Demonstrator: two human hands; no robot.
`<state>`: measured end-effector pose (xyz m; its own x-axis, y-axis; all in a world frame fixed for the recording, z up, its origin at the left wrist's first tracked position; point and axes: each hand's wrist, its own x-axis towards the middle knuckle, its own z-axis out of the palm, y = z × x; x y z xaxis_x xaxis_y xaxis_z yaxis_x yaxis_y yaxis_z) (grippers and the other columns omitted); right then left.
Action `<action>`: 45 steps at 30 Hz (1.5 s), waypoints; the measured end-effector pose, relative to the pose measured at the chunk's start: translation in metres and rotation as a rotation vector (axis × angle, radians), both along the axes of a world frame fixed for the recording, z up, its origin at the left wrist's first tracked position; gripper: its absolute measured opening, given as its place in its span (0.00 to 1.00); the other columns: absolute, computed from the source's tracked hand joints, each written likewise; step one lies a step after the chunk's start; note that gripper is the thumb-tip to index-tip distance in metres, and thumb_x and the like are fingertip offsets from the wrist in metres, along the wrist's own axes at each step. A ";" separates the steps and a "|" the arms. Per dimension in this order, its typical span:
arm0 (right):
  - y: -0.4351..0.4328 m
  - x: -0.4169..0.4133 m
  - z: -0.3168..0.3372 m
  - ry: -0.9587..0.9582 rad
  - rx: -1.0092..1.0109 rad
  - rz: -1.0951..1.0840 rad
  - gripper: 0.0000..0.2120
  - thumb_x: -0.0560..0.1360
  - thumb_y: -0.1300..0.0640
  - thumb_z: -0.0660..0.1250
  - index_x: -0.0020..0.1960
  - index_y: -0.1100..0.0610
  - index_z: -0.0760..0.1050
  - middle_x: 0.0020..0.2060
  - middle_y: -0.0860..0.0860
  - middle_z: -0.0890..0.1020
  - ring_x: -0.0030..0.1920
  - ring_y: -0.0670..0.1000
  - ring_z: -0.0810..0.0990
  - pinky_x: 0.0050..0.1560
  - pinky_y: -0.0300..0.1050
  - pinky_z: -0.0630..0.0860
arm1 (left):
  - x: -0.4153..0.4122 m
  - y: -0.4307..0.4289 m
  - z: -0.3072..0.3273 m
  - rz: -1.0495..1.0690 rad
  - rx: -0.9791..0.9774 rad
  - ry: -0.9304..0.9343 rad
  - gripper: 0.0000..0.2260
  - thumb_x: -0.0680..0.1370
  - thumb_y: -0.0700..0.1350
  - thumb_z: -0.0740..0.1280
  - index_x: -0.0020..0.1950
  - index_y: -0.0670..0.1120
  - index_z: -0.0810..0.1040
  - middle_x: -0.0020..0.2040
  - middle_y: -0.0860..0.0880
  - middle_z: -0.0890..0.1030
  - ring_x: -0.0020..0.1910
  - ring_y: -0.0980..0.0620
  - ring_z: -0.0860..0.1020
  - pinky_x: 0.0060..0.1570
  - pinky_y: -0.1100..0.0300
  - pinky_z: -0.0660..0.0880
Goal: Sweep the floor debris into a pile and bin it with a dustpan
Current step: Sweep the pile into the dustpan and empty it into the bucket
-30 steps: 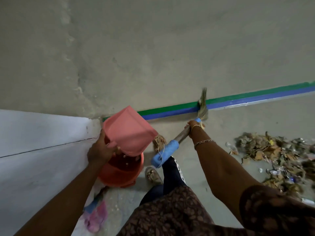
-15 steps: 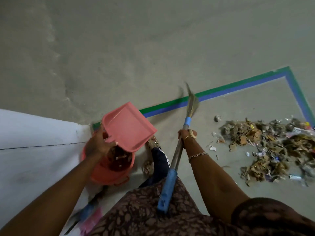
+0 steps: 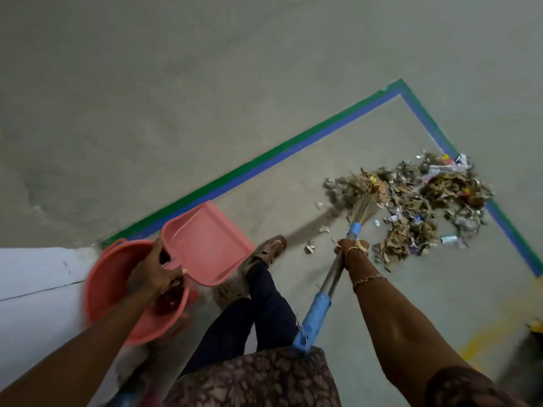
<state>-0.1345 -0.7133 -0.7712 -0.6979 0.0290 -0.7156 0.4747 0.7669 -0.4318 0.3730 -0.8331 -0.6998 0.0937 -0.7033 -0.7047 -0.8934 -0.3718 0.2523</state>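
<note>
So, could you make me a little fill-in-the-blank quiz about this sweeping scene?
The left hand holds a pink ____.
The right hand grips a ____ by its shaft.
The debris pile lies inside a corner of green and ____ tape.
Missing words: dustpan; broom; blue.

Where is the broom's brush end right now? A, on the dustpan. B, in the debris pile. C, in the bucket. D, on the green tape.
B: the broom, gripped by the right hand, has its bristles in the left part of the debris pile, well away from the dustpan in the left hand.
</note>
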 end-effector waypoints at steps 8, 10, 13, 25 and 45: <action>0.091 -0.013 0.072 0.015 -0.057 0.402 0.23 0.76 0.62 0.69 0.70 0.56 0.71 0.36 0.56 0.79 0.24 0.53 0.77 0.22 0.40 0.74 | -0.087 0.014 0.014 -0.204 0.046 -0.019 0.50 0.69 0.61 0.79 0.82 0.61 0.51 0.70 0.42 0.78 0.64 0.34 0.78 0.59 0.44 0.76; 0.107 -0.016 0.065 0.009 -0.017 0.611 0.25 0.76 0.60 0.70 0.72 0.53 0.70 0.36 0.57 0.80 0.23 0.52 0.77 0.22 0.40 0.73 | -0.102 0.020 0.010 -0.220 0.042 -0.049 0.49 0.70 0.60 0.78 0.83 0.59 0.51 0.73 0.42 0.74 0.67 0.33 0.76 0.61 0.43 0.74; 0.128 -0.012 0.036 -0.120 0.041 0.768 0.25 0.76 0.58 0.69 0.72 0.52 0.70 0.35 0.54 0.79 0.24 0.53 0.77 0.23 0.41 0.74 | -0.114 0.031 -0.004 -0.216 0.059 -0.073 0.47 0.70 0.61 0.78 0.81 0.60 0.54 0.72 0.43 0.75 0.66 0.33 0.76 0.61 0.42 0.74; 0.226 -0.090 -0.047 -0.115 0.258 0.526 0.12 0.73 0.52 0.67 0.53 0.58 0.76 0.44 0.59 0.83 0.37 0.62 0.84 0.35 0.53 0.83 | -0.217 0.109 -0.031 -0.189 0.067 -0.046 0.44 0.71 0.50 0.80 0.81 0.51 0.60 0.68 0.40 0.78 0.63 0.36 0.78 0.55 0.49 0.74; 0.357 -0.145 -0.006 -0.461 0.064 0.425 0.11 0.78 0.57 0.65 0.57 0.62 0.73 0.37 0.57 0.74 0.25 0.54 0.74 0.23 0.41 0.71 | -0.344 0.152 -0.040 -0.538 0.053 -0.202 0.53 0.66 0.67 0.77 0.81 0.62 0.47 0.49 0.40 0.85 0.46 0.38 0.84 0.50 0.43 0.80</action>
<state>-0.2795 -0.3565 -0.7769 -0.2777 -0.1305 -0.9518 0.2489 0.9472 -0.2024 0.0287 -0.6807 -0.7396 -0.1307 -0.6538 -0.7453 -0.9888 0.1407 0.0500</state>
